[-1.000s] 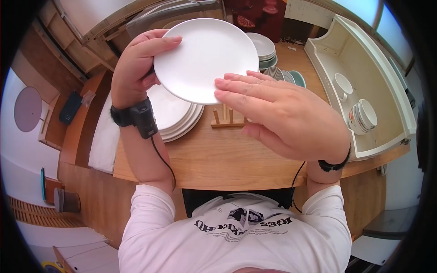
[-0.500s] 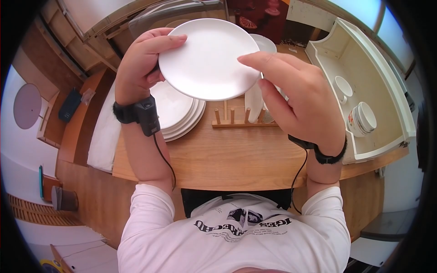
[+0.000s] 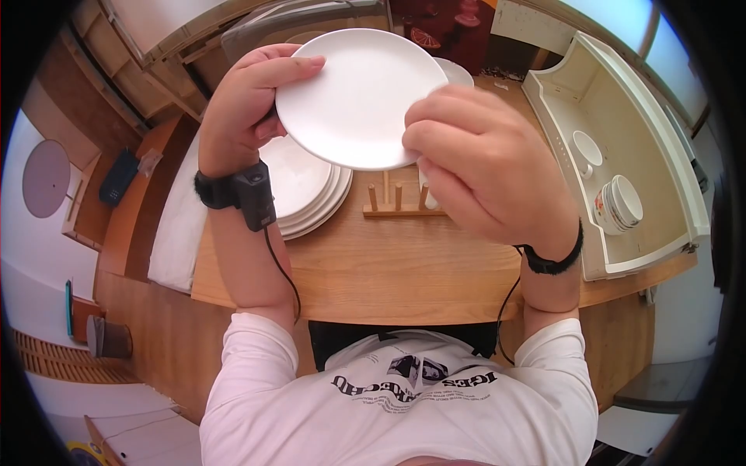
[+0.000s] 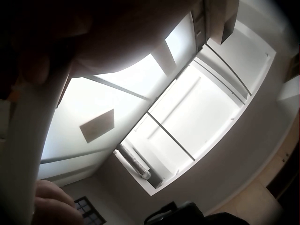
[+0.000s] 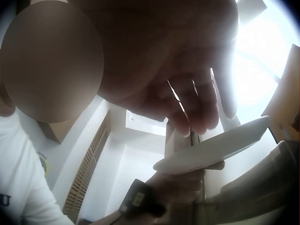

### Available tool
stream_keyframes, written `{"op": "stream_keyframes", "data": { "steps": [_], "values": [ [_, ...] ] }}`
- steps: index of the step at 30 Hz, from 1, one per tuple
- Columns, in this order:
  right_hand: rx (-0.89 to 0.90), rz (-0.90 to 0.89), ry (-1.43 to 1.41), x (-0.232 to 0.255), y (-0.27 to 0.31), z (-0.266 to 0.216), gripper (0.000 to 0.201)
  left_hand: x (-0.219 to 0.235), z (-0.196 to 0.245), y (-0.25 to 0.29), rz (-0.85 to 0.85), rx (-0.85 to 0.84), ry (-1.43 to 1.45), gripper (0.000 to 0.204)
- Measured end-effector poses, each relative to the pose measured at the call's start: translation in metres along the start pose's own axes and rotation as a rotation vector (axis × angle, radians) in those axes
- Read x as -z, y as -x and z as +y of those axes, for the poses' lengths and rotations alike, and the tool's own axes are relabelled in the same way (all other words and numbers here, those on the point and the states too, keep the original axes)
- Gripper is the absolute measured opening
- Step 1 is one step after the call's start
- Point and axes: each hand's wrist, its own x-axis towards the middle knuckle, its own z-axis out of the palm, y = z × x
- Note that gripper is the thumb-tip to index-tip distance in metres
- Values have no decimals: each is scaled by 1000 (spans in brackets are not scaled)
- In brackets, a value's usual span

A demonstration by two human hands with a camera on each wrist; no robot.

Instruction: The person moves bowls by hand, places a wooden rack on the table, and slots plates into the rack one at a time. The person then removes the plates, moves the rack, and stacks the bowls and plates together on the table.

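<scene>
White plate point(image 3: 353, 101), up in the air over the desk point(image 3: 373, 272), its face turned to the head camera. The left hand point(image 3: 245, 97) grips it at one side, thumb along the face and fingers tucked beneath — a hold that, I'd judge, leaves most of that face open to view and reach.

Across at the near right edge comes the right hand point(image 3: 493, 163), fingers bent. The right wrist view puts them just above the face; whether they pinch the rim, touch or merely hover, I can't tell.

Lower down, a stack point(image 3: 303, 180) of plates lies flat, probably for steadiness. Beside it, a rack point(image 3: 404, 210) with upright wooden pegs, spaced presumably to stand dishes on edge; the right hand hides part of it. Over at the right, a cream box point(image 3: 653, 175) holds nested bowls point(image 3: 622, 203), likely stacked to save room — and a cup point(image 3: 584, 147) apart from them.
</scene>
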Motion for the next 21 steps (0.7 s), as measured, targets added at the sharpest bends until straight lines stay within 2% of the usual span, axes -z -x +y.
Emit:
{"op": "stream_keyframes", "data": {
  "steps": [2,4,6,8,11,14,17,21],
  "values": [
    [-28,-68,-65,-3,4,0,16,-3,1,2,27,7,-31,26],
    [-20,74,20,-3,-1,-2,12,-1,1,1,-9,2,-7,26],
    [-26,100,35,-5,-1,0,7,-1,1,1,-9,-2,-15,27],
    [-50,12,-18,-11,4,4,18,-4,1,3,22,-7,-56,28],
    [-137,-136,-50,-4,5,2,10,-7,1,3,52,5,-87,29],
    [-226,-183,20,5,5,1,13,-5,3,3,72,-5,-116,30],
    [-212,-56,41,4,11,5,28,-11,8,12,152,-60,-181,30],
    [-295,-91,12,15,17,3,31,-13,13,27,261,-102,-217,29]
  ]
}}
